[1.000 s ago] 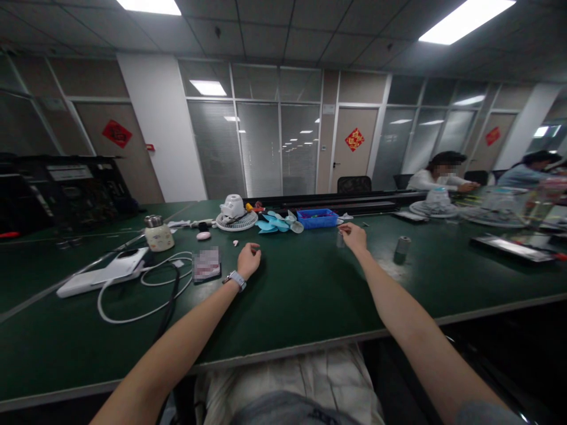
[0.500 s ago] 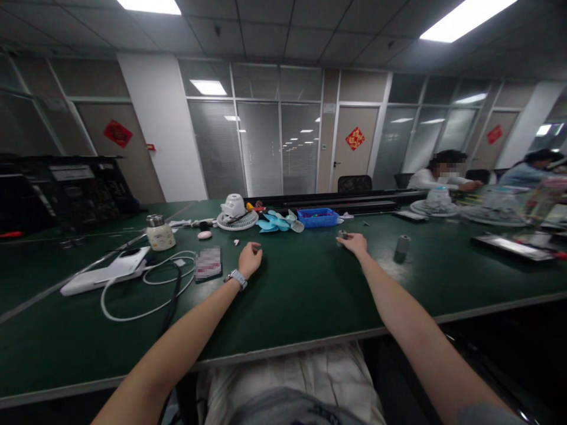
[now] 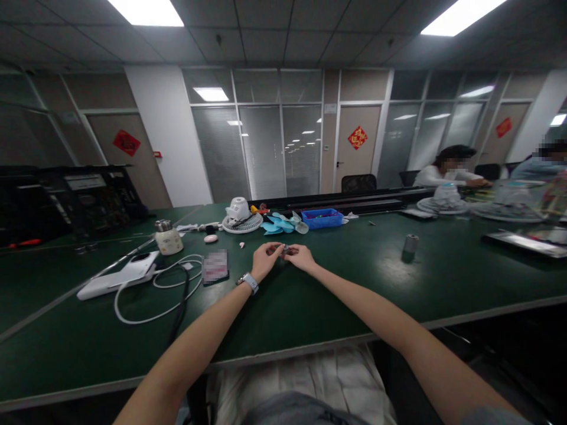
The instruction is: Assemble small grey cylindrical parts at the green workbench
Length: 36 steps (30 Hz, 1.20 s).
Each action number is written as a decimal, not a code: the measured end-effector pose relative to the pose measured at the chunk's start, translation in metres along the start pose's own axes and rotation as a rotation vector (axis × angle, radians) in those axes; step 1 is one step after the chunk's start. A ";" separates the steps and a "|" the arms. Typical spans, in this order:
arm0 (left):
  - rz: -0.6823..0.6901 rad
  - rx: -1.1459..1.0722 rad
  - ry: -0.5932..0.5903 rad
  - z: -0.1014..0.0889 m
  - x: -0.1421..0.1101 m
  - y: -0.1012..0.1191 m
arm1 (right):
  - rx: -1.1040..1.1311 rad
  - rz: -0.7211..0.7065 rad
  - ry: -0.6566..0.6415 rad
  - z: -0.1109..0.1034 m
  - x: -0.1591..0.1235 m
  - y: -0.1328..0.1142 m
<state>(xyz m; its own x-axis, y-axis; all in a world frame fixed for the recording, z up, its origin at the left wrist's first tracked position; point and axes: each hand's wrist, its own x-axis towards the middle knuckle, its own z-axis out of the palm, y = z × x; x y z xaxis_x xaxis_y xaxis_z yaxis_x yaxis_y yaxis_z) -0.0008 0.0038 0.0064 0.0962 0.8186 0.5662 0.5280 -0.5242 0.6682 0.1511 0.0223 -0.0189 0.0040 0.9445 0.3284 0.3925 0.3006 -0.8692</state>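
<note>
My left hand [image 3: 264, 260] and my right hand [image 3: 301, 258] meet over the middle of the green table. Between their fingertips is a small grey metal part [image 3: 284, 248], mostly covered by the fingers, so its exact kind does not show. Both hands pinch it, the left from one side and the right from the other. A grey metal cylinder [image 3: 411, 243] stands upright on the table, well to the right of my right hand. Beyond the hands lie light-blue fan blades [image 3: 280, 224] and a blue plastic basket [image 3: 322, 219] with small parts inside.
A white fan body with its round grille [image 3: 241, 222] lies at the back. On the left are a cream flask [image 3: 169, 241], a white power bank [image 3: 117, 282], looped cables and a dark-edged card [image 3: 215, 268]. A person [image 3: 447, 168] sits at the far right.
My right hand has come leftward with the small metal part to meet my left hand. My left hand has moved slightly right, and its fingers now hold the part too.
</note>
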 end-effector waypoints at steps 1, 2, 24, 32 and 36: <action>-0.005 -0.002 0.000 0.002 0.001 0.000 | 0.022 -0.011 -0.013 0.002 -0.001 0.001; -0.006 0.001 0.006 0.005 0.002 0.000 | 0.040 -0.027 -0.023 0.004 -0.001 0.002; 0.037 0.191 0.001 0.004 0.013 0.004 | -0.117 -0.103 0.018 0.002 -0.008 0.002; -0.159 0.190 0.019 -0.009 0.012 -0.015 | -0.125 -0.084 0.090 -0.021 0.000 0.002; -0.201 0.226 -0.168 -0.010 0.008 -0.028 | -0.331 -0.032 0.341 -0.092 0.012 0.010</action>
<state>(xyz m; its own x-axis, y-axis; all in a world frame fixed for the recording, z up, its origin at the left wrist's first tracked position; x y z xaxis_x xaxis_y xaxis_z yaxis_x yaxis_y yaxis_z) -0.0238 0.0229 -0.0028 0.0989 0.9372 0.3344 0.7221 -0.2988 0.6239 0.2396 0.0244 0.0098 0.2669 0.8218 0.5034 0.6692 0.2179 -0.7104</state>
